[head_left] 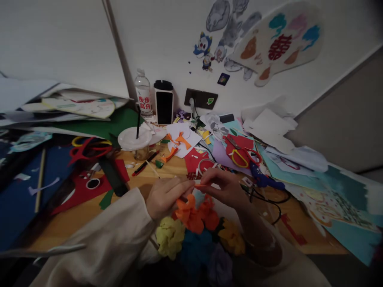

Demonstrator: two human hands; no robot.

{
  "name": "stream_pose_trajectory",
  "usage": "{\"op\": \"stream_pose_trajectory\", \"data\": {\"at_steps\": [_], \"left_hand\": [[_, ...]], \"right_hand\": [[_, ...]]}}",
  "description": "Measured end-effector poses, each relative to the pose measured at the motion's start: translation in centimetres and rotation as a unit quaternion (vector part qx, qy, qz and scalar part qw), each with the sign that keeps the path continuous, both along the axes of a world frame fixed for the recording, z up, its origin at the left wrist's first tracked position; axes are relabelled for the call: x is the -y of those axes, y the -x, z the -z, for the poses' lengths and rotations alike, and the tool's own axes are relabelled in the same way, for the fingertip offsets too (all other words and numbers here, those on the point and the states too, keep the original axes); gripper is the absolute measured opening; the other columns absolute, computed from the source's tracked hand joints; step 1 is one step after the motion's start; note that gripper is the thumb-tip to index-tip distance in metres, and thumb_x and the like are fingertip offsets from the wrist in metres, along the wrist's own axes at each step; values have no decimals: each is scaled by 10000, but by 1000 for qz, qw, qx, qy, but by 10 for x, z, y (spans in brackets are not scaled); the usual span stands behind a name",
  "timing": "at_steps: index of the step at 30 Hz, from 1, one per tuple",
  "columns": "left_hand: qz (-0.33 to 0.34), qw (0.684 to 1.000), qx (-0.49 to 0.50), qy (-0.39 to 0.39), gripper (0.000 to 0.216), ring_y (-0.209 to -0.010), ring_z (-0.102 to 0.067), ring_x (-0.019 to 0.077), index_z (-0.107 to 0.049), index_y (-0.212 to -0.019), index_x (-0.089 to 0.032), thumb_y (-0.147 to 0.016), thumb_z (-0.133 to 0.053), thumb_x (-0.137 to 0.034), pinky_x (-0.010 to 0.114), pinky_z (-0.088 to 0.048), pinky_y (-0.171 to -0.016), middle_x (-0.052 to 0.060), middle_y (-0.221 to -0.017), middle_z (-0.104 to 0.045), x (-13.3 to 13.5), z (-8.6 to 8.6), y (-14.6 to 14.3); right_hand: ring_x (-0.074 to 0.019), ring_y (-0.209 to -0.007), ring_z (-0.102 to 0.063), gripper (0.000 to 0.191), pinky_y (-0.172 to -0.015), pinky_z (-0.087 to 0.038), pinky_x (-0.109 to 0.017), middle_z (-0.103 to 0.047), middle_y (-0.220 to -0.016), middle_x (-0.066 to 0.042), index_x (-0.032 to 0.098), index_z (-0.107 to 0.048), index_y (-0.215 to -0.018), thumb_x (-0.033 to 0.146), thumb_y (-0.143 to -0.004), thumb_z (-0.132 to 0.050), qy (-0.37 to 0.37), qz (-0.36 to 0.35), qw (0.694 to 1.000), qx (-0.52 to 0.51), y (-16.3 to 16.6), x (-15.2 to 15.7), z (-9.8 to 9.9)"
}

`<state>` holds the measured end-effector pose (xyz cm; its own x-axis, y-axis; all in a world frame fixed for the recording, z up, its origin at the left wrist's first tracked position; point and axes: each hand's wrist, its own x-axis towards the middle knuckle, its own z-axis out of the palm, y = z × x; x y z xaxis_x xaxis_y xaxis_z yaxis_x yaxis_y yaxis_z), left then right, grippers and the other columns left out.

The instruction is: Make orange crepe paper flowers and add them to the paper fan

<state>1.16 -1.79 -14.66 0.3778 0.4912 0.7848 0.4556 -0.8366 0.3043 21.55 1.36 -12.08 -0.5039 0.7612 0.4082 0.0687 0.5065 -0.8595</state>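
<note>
My left hand and my right hand meet over the near edge of the desk. Thumb and forefinger of the right pinch a small folded piece of orange paper. The left fingers are pressed together at the other end of that piece. Just below, close to the left fingertips, are orange paper flowers. A yellow paper flower, a blue one, a dim purple one and an amber one cluster around them. What supports the flowers is hidden.
Red-handled scissors and a blue glue gun with a black cable lie right. Other scissors, a lidded cup with a straw and a black pen are left. Behind stand a bottle and a black-lidded container.
</note>
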Motion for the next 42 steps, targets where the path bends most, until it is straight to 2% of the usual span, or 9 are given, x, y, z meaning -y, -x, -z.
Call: {"op": "stream_pose_trajectory", "data": {"at_steps": [5, 11, 17, 22, 25, 27, 29, 35, 42], "left_hand": [[-33, 999, 31, 31, 169, -785, -674, 147, -603, -1033, -158, -889, -518, -174, 227, -524, -668, 77, -888, -709, 4, -5, -7], [-18, 998, 42, 45, 203, -766, -683, 155, -603, -1066, -164, -895, -499, -200, 242, -545, -663, 75, -901, -719, 7, -6, -7], [-26, 997, 44, 55, 184, -839, -682, 166, -614, -1042, -156, -890, -515, -188, 261, -542, -709, 79, -949, -713, 9, -2, -7], [-22, 991, 122, 41, 152, -746, -640, 123, -564, -1013, -186, -864, -542, -164, 225, -500, -606, 48, -891, -674, 2, 4, -9], [-19, 984, 176, 25, 238, -699, -565, 129, -497, -1013, -193, -835, -587, -322, 240, -462, -552, 51, -883, -595, -5, 5, -4], [19, 987, 158, 0, 344, -757, -554, 160, -483, -1012, -189, -848, -507, -491, 286, -476, -604, 63, -895, -553, -8, 4, 2], [43, 993, 111, -11, 371, -805, -552, 174, -492, -993, -189, -888, -393, -530, 310, -482, -662, 64, -896, -528, -8, 2, 7], [54, 998, -26, -1, 324, -888, -559, 207, -502, -1111, -163, -924, -320, -356, 312, -483, -689, 114, -998, -557, -5, 0, 8], [62, 991, -57, -100, 232, -723, -518, 172, -495, -1007, -163, -906, -328, -288, 284, -458, -605, 81, -888, -560, -10, -8, 3]], "right_hand": [[-136, -762, -607, 64, -659, -523, -268, -616, -819, -40, 186, -630, -846, 154, -795, -653, -22, -28, 999, 0, 0, 0, -3], [-136, -694, -581, 38, -609, -485, -262, -608, -747, -29, 191, -629, -795, 157, -786, -642, -59, 12, 998, -18, 2, -1, 1], [-144, -673, -583, 49, -596, -475, -268, -608, -721, -30, 190, -621, -747, 182, -765, -666, -43, 12, 999, -31, 3, 0, 3], [-150, -712, -577, 74, -630, -477, -287, -609, -751, -27, 198, -623, -781, 128, -759, -628, -60, -21, 997, -47, 1, -3, -14], [-132, -711, -563, 161, -633, -470, -262, -581, -737, -1, 202, -610, -779, 51, -730, -585, -43, 16, 998, -50, 4, -3, -34], [-121, -691, -558, 187, -611, -465, -242, -577, -734, 9, 201, -603, -772, 30, -707, -561, -29, 57, 997, -36, 8, -1, -49], [-121, -699, -560, 200, -612, -458, -242, -595, -750, 10, 201, -617, -783, 26, -700, -564, -27, 47, 998, 11, 14, 3, -62], [-122, -695, -565, 161, -626, -458, -255, -592, -752, 3, 198, -673, -803, 60, -731, -633, -56, -26, 994, 91, 27, 16, -81], [-105, -788, -600, 202, -730, -483, -220, -616, -856, -21, 165, -713, -853, 28, -707, -686, -71, -117, 984, 114, 20, 22, -87]]}}
